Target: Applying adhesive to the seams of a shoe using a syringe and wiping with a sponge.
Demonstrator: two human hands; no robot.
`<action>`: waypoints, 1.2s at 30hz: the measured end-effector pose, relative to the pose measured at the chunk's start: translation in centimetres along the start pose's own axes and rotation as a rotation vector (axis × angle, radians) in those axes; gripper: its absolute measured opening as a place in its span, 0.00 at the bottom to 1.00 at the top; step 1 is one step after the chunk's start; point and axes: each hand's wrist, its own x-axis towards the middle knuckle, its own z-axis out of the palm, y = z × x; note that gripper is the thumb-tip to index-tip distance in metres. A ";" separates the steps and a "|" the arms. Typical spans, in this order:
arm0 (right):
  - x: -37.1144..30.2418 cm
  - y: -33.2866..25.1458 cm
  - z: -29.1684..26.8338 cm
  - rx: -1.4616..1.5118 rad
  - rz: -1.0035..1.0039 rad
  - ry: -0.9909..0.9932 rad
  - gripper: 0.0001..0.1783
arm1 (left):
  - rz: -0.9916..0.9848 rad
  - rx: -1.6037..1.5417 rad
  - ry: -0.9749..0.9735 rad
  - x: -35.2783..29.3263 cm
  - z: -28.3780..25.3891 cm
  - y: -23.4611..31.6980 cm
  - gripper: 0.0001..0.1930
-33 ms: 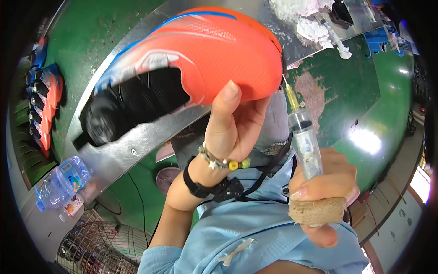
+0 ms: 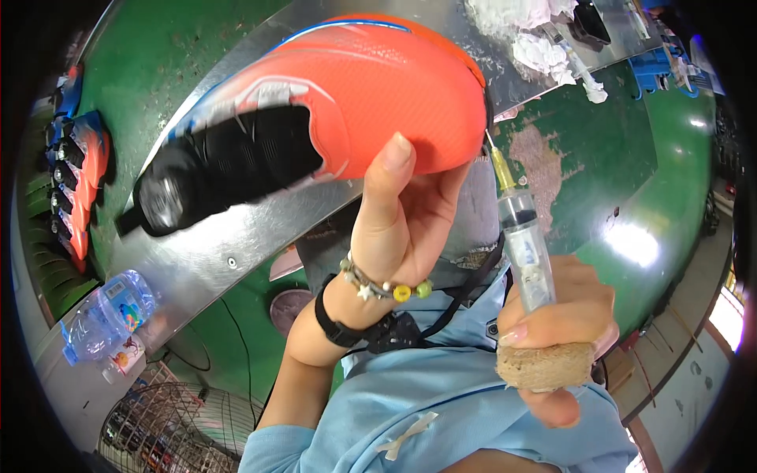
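A bright orange sports shoe (image 2: 402,94) with a black tongue and collar (image 2: 236,162) hangs over the steel table, toe to the right. My left hand (image 2: 402,213) grips its forefoot, thumb on the upper and fingers mostly hidden beneath. My right hand (image 2: 556,315) is closed around a clear syringe (image 2: 527,252) with a yellow needle hub (image 2: 503,169). The needle tip reaches the shoe's edge at the toe; whether it touches, I cannot tell. A rough tan block (image 2: 546,366) sits at the syringe's rear end, my thumb below it.
Crumpled white tissue (image 2: 544,55), another syringe (image 2: 579,67) and a black tray (image 2: 590,24) lie on the steel table (image 2: 260,229). Plastic bottles (image 2: 110,315) stand at the left, above a wire-caged fan (image 2: 177,430). More orange shoes (image 2: 79,185) line a rack at far left.
The shoe's collar end has swung slightly left and up. My right hand and the syringe have shifted a touch left; both grips are the same.
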 end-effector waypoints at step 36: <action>-0.9 1.1 -1.3 -0.055 0.423 0.326 0.43 | -0.184 -0.085 -0.098 -5.1 -3.0 3.4 0.43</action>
